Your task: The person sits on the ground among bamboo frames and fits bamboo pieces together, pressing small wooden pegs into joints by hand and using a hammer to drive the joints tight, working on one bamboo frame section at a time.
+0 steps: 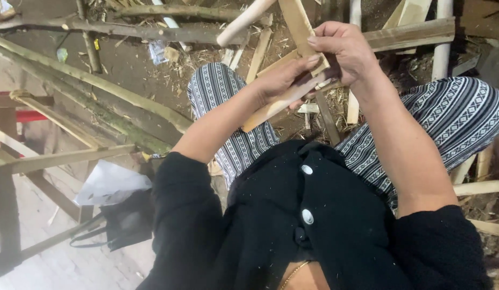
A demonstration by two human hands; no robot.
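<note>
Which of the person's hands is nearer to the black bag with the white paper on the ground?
Left. The left hand holds the pale split bamboo strip, on the side of the black bag. The right hand grips the same strip farther away, beyond the left hand.

both hands grip a bamboo strip (over lap).

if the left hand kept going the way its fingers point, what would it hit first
The left hand points up and right, straight at the right hand, which grips the same bamboo strips. It would probably meet those fingers first; depth is hard to judge.
</note>
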